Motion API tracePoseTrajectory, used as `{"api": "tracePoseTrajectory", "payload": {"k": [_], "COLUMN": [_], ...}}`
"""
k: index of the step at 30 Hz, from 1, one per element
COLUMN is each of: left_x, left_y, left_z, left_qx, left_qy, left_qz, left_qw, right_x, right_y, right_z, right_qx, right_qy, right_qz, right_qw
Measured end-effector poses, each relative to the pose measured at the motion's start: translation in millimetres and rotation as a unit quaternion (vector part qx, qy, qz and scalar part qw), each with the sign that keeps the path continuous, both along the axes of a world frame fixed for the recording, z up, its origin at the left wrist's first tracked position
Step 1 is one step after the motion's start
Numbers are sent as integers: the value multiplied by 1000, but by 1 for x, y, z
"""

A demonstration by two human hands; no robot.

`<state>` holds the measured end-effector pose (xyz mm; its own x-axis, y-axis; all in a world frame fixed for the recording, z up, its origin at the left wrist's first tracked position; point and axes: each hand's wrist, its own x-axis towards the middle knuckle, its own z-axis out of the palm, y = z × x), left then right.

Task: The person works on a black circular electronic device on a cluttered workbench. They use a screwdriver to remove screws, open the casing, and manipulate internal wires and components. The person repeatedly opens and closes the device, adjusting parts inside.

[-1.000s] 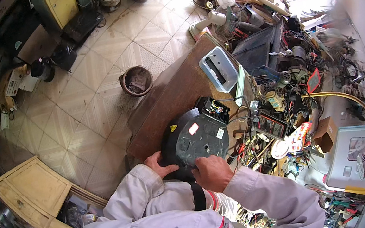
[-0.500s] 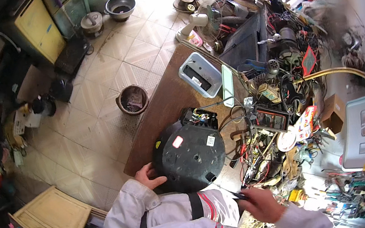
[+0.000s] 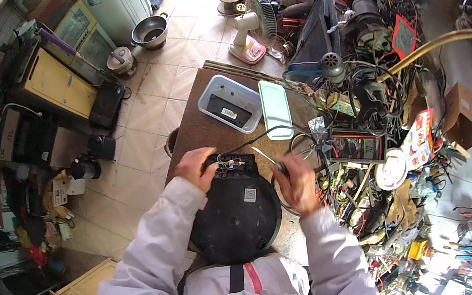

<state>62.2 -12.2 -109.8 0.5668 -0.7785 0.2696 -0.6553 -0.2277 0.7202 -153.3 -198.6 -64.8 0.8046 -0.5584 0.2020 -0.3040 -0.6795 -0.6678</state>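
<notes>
A round black appliance housing (image 3: 230, 224) rests against my lap at the table's edge. At its far side is a wiring compartment (image 3: 233, 164) with coloured wires showing, and a black cable runs from it to the right. My left hand (image 3: 194, 170) grips the compartment's left corner, thumb and fingers bent over the edge. Just right of the housing, my right hand (image 3: 299, 183) is closed round the dark handle of a screwdriver (image 3: 264, 156). Its pale shaft points up and left, apart from the wires.
Beyond the housing, the brown table (image 3: 191, 124) bears a clear plastic box (image 3: 230, 89) with a dark flat part inside, and a green lid (image 3: 276, 109). Tangled cables, a meter (image 3: 357, 147) and loose tools crowd the right. A brass lamp arm (image 3: 436, 46) arches there.
My left hand has moved from the housing's near left side up to the wiring compartment. My right hand has brought the screwdriver up from the lower right. The housing has turned slightly and sits nearer me.
</notes>
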Motion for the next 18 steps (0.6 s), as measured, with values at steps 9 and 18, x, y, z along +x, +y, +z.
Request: {"api": "tracePoseTrajectory", "payload": {"k": [9,18], "left_x": [-15,-14], "left_y": [-64,-61], "left_z": [-6,-18], "left_qx": [81,87], "left_qy": [20,11], "left_qz": [-64,-101], "left_qw": [994,991], "right_x": [59,40], "right_y": [-68,-56], "right_z": [-37,-61], "right_qx": [-122,25], "right_qy": [-3,17], "right_qz": [141,131], "right_qw": [982,991]}}
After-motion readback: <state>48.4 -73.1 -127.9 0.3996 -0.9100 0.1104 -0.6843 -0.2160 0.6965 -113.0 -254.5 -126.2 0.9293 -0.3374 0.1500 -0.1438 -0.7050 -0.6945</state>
